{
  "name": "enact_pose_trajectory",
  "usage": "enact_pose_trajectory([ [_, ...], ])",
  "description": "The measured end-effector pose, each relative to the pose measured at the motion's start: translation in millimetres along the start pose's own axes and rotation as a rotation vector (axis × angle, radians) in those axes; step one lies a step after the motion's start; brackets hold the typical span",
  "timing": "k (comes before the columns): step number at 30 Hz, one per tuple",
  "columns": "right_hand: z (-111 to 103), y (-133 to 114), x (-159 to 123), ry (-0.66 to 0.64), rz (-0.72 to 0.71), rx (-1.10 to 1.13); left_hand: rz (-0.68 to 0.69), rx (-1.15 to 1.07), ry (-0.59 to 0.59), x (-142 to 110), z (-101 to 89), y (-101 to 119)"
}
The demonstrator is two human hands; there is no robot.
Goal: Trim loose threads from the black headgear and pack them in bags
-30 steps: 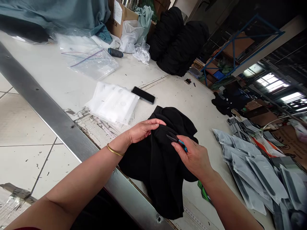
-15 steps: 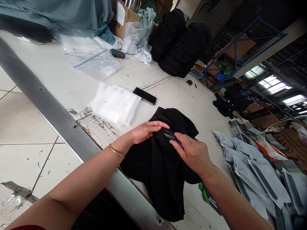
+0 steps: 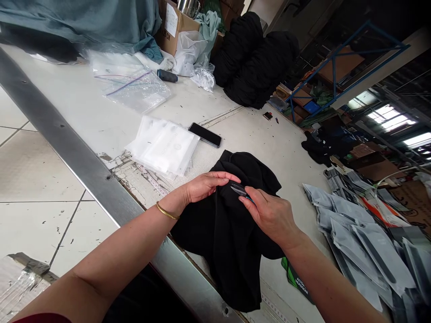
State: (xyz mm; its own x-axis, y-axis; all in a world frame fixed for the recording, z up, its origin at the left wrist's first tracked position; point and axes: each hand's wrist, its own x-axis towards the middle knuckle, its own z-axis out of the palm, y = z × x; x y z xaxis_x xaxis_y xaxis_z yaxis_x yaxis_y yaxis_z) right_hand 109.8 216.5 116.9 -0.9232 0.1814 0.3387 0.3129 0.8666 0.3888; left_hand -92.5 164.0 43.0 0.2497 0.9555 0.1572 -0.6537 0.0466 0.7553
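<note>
A black cloth [image 3: 232, 251] lies bunched on the white table, with its lower part hanging over the metal front edge. My left hand [image 3: 207, 186] pinches a fold near the top of this cloth between thumb and fingers. Just to the right, my right hand [image 3: 269, 213] is closed around a small pair of thread snips [image 3: 239, 190] with a bit of blue on the handle. The blades point left, close to my left fingertips and over the cloth. Whether they touch a thread is too small to tell.
Behind the cloth lie a phone [image 3: 205, 134] and a stack of frosted plastic bags [image 3: 164, 146]. Packed grey-and-white pouches [image 3: 363, 242] are spread at the right, with a black-green card [image 3: 298, 280] nearer. Large black fabric bundles [image 3: 256, 58] and a thread spool [image 3: 167, 76] sit farther back.
Snip blades have closed together; they stood slightly apart before. Both hands stay at almost the same spot on the cloth, and the whole view has shifted a little.
</note>
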Motion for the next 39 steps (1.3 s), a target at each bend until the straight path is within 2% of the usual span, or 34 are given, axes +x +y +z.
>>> enact_pose_trajectory([
  [6,5,0,-4,0.002,0.007,0.015,0.001,0.085,0.010,0,-0.2,1],
  [11,8,1,-9,0.058,0.008,0.061,0.003,0.132,0.016,0,0.9,2],
  [31,8,-6,-6,0.005,-0.009,0.004,0.006,0.248,0.019,0,0.9,1],
  [35,5,-7,-6,0.101,-0.037,0.039,-0.007,0.248,0.028,-1,1.8,2],
  [39,-11,-19,-8,0.299,-0.197,0.113,-0.022,0.177,0.006,-1,3.3,3],
])
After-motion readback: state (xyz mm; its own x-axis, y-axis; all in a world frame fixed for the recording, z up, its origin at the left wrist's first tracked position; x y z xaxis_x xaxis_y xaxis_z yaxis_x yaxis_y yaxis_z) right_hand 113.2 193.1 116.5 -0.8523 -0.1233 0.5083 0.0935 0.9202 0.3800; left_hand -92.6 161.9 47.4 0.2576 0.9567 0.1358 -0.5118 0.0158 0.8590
